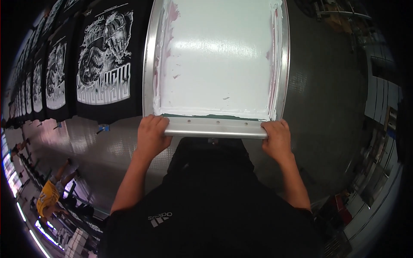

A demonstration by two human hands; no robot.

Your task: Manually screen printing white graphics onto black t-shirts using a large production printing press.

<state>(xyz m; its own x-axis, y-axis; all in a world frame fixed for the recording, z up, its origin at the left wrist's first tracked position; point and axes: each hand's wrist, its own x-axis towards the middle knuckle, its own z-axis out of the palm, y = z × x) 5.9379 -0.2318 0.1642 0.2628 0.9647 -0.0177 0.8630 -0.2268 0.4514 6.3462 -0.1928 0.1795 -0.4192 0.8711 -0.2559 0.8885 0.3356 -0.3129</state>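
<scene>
In front of me lies a screen-printing frame (150, 64) with metal side rails, its inside covered with a smooth layer of white ink (215, 56). Thicker ink ridges and reddish streaks run along both sides. Across the near end is a silver metal squeegee (217, 129) with three small screw heads and a dark green strip along its inky edge. My left hand (152, 132) wraps round its left end, fingers over the top. At its right end my right hand (277, 136) grips in the same way. Both thumbs are partly hidden beneath the metal.
Black shirts (103, 64) with white and grey prints stand in a row on the left. A person in a yellow top (48, 198) is at the far lower left. Grey floor (318, 112) stretches to the right, toward pale cabinets (380, 86). A red object (343, 210) sits lower right.
</scene>
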